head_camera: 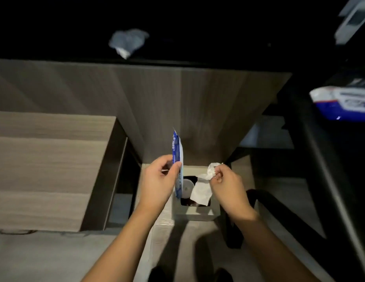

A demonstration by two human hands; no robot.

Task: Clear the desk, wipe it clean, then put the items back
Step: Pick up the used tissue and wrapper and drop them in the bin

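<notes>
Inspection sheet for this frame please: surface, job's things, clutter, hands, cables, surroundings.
Surface: dark desk top, dim and blurred.
Job's things: blue-white packet and crumpled white wipe, both over the small bin.
Clutter: grey crumpled item on the desk; blue-white pack at right.
Hands: left hand pinches the packet; right hand pinches the wipe.
Cables: nothing seen.
Surroundings: wooden drawer unit at left, pale floor.

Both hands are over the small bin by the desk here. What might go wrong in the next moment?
The white wipe dangles from the right hand over the bin, whose narrow opening already looks full; dropped, it may catch on the rim or land on the floor. The left hand only pinches the blue-and-white packet by one edge, so it could slip in as well.
</notes>
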